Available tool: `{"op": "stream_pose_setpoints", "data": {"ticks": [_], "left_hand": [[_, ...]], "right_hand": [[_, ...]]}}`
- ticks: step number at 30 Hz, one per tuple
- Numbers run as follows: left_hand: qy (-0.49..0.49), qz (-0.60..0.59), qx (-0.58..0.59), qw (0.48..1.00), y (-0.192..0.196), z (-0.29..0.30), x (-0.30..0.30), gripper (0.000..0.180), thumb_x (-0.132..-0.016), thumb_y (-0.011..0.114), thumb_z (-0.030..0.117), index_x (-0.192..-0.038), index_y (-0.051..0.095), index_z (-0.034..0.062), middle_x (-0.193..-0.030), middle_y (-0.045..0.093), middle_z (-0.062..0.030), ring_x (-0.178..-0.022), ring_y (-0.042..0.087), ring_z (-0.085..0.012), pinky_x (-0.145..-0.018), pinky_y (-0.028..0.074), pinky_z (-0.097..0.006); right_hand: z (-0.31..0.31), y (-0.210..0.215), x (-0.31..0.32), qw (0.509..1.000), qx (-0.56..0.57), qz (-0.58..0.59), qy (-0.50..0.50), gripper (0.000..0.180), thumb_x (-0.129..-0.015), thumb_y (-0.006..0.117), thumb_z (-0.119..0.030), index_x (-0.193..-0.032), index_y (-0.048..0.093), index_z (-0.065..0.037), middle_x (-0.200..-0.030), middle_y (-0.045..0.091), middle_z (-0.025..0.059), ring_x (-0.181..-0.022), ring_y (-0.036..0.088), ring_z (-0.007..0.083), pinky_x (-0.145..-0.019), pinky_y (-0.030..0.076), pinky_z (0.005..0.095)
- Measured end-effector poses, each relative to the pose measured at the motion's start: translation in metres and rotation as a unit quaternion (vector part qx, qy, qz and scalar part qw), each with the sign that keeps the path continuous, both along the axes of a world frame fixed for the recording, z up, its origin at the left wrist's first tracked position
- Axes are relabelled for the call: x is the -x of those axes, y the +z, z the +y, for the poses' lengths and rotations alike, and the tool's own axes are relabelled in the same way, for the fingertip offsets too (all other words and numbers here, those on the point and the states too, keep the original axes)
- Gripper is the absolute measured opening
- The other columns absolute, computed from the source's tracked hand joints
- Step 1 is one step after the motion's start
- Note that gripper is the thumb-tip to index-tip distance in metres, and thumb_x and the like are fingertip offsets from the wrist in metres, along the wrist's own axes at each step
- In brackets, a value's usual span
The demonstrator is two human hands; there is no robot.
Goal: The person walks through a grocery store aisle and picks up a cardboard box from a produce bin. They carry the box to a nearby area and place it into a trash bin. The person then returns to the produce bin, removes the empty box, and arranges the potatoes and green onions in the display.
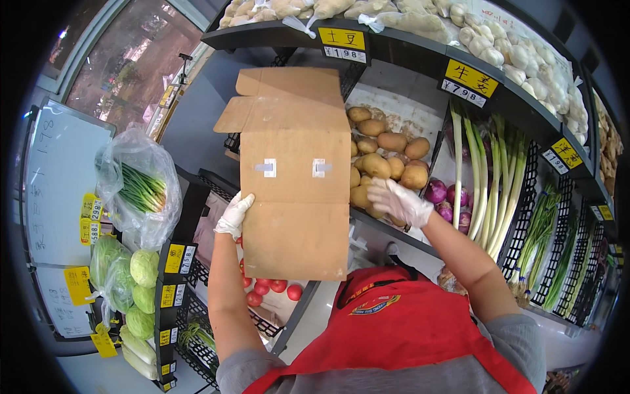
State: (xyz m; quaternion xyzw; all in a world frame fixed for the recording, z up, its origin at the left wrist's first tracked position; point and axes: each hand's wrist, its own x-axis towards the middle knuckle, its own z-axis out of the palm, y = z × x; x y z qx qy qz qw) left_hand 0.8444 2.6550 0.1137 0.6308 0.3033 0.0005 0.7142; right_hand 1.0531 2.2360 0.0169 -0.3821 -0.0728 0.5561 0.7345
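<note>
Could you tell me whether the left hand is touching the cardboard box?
Touching: the head view shows the gloved left hand gripping the cardboard box at its left edge.

Layout of a produce display with a raised box.
The cardboard box stands before the shelf, left hand on its left edge, right hand at its right. Potatoes lie behind and right of it; onions and leeks farther right; tomatoes below; cabbages far left.
</note>
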Motion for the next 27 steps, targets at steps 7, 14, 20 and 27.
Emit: {"op": "stream_pose_setpoints", "data": {"ticks": [7, 14, 20, 27], "left_hand": [[-0.088, 0.047, 0.025, 0.995, -0.013, 0.04, 0.022, 0.046, -0.095, 0.064, 0.02, -0.136, 0.053, 0.0035, -0.124, 0.065, -0.0071, -0.108, 0.064, -0.0176, -0.092, 0.052, -0.035], [-0.05, 0.137, 0.024, 0.989, -0.047, 0.078, 0.015, 0.041, -0.094, 0.064, 0.016, -0.132, 0.058, 0.0032, -0.118, 0.068, -0.0075, -0.098, 0.067, -0.0176, -0.085, 0.054, -0.034], [-0.088, 0.181, 0.046, 0.979, -0.104, 0.123, 0.014, 0.035, -0.091, 0.07, 0.017, -0.124, 0.066, 0.0043, -0.112, 0.07, -0.006, -0.095, 0.066, -0.0168, -0.083, 0.054, -0.034], [-0.163, 0.279, -0.329, 0.887, -0.115, 0.142, 0.001, 0.043, -0.082, 0.078, 0.02, -0.119, 0.066, 0.0021, -0.115, 0.07, -0.0151, -0.106, 0.066, -0.0275, -0.09, 0.052, -0.038]], "right_hand": [[0.09, 0.023, -0.079, 0.992, -0.075, 0.07, -0.067, 0.072, -0.1, 0.048, -0.055, -0.15, 0.034, -0.006, -0.15, 0.044, 0.0152, -0.137, 0.045, 0.0258, -0.112, 0.039, 0.0371], [0.105, -0.016, -0.084, 0.995, 0.082, -0.009, -0.051, 0.03, -0.099, 0.059, -0.02, -0.127, 0.056, -0.01, -0.122, 0.064, 0.0047, -0.11, 0.062, 0.0196, -0.092, 0.052, 0.0343], [0.124, -0.004, -0.07, 0.982, 0.186, 0.02, -0.013, 0.023, -0.098, 0.061, -0.015, -0.12, 0.059, -0.009, -0.116, 0.065, 0.0065, -0.1, 0.066, 0.0223, -0.082, 0.056, 0.0345], [0.147, -0.032, -0.066, 0.969, 0.24, -0.049, -0.02, 0.022, -0.097, 0.063, -0.014, -0.118, 0.059, -0.009, -0.107, 0.068, 0.0048, -0.092, 0.068, 0.0203, -0.081, 0.056, 0.0338]]}}
